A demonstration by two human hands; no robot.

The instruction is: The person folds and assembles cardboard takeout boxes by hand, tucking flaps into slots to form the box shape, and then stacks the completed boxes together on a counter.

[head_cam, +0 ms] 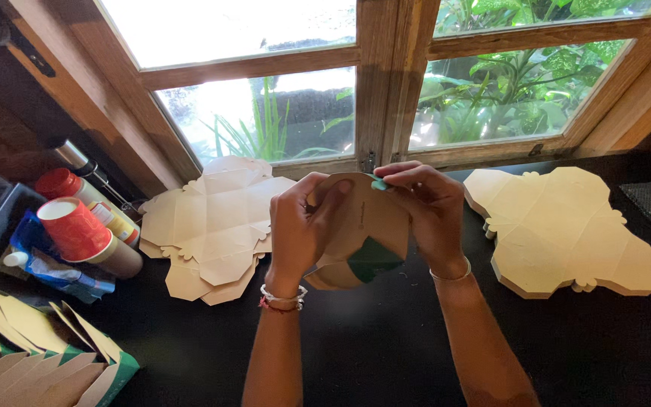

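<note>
Both my hands hold one curved brown cardboard piece [362, 222] with a green inner face, raised above the black table [356, 339]. My left hand [303, 226] grips its left side, thumb on the top edge. My right hand [431, 215] pinches its upper right edge at a green tab. The piece is bent into a rounded, partly folded shape.
A loose pile of flat brown cardboard cut-outs [212, 226] lies at the left. A neat stack of the same cut-outs [566, 234] lies at the right. Stacked red paper cups [84, 234] and small bottles sit far left; folded green-edged pieces [32, 354] are at bottom left. A wooden window [378, 83] is behind.
</note>
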